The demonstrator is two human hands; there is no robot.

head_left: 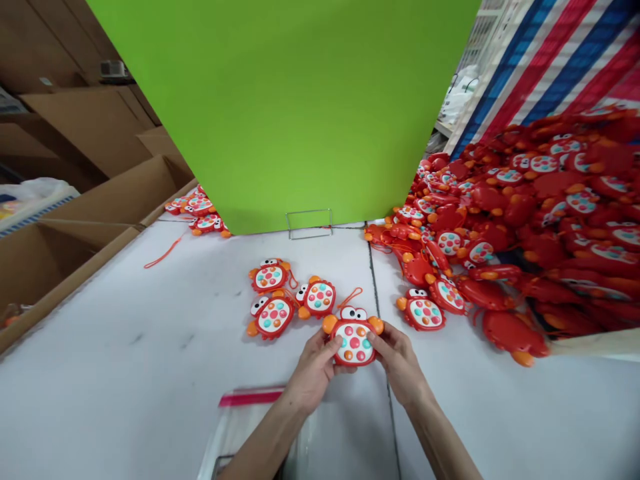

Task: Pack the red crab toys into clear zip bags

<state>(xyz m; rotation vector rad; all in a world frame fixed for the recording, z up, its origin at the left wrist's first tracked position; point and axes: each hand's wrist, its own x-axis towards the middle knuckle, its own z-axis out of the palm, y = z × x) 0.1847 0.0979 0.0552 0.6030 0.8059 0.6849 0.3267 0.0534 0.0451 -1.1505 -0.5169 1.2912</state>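
Note:
Between both hands is a red crab-shaped push-button toy [355, 343], face up, with orange claws, two bulging eyes and several coloured buttons on a white panel. My left hand [316, 368] grips its left edge, thumb on the front. My right hand [400, 360] closes on the right edge, its thumb near a button. An orange cord loop rises behind the toy. Just beyond lie three like toys, a crab toy [269, 275] at the back, another crab toy [273, 315] in front of it and a third crab toy [319, 298] to the right.
A large green panel [300, 120] stands behind the white table [125, 347]. To the right, a heap of crab toys [500, 220] spills from a striped sheet [545, 60]. Cardboard boxes [95, 200] line the left edge. A clear bag with a pink strip [253, 398] lies by my left forearm.

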